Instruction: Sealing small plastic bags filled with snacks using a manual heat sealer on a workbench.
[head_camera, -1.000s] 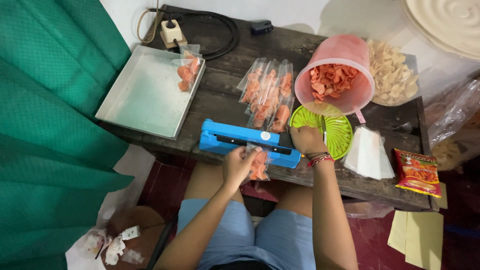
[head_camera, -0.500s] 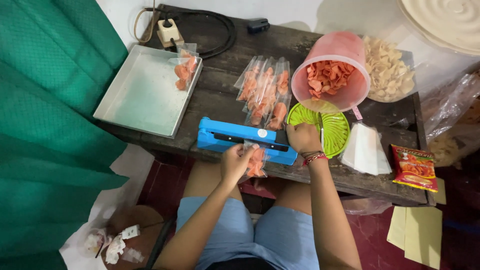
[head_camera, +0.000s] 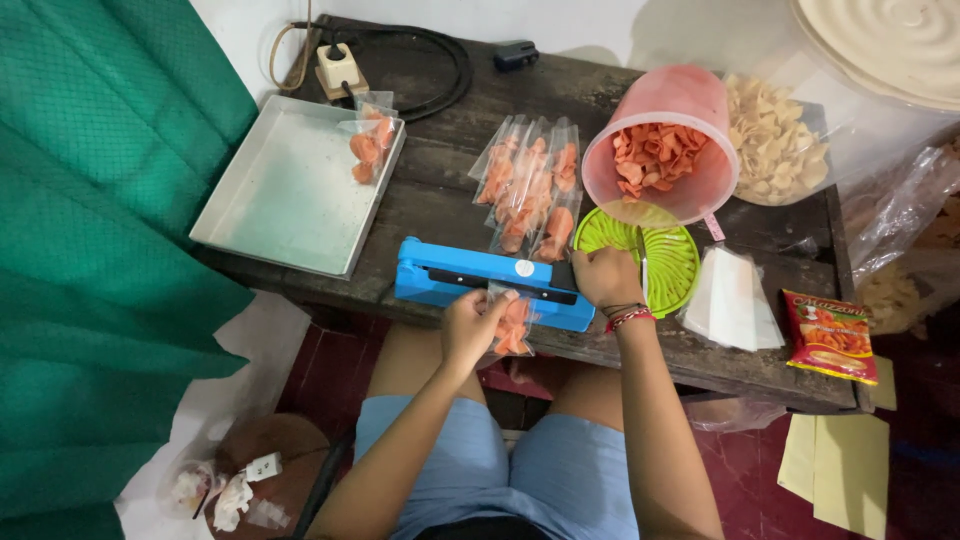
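- The left hand (head_camera: 470, 325) pinches a small clear plastic bag of orange crackers (head_camera: 512, 322) at the near edge of the bench, its top tucked under the bar of the blue heat sealer (head_camera: 480, 283). Compared with a second ago, the bag hangs in much the same spot below the sealer and the grip on it looks unchanged.
- The right hand (head_camera: 605, 278) is closed over the right end of the blue heat sealer, fingers curled around the handle of the bar. It was at that end in both earlier views as well; the bar lies low over the bag now, as it did then.
- The dark wooden bench (head_camera: 440, 190) carries the sealer along its front edge, just beside a round green slotted plastic lid (head_camera: 665, 262), which the right hand partly covers.
- Behind the sealer lies a fanned row of filled clear bags of orange crackers (head_camera: 530, 190), in the same place as before.
- A pink plastic bucket (head_camera: 690, 140) lies tipped toward the person, orange crackers showing inside; pale crackers in a clear sack (head_camera: 775, 140) sit just behind it.
- A shallow metal tray (head_camera: 285, 195) at the left end holds a few filled bags at its far right corner; nothing there has moved.
- A stack of empty clear bags (head_camera: 735, 300) and a red snack packet (head_camera: 830, 335) rest at the right.
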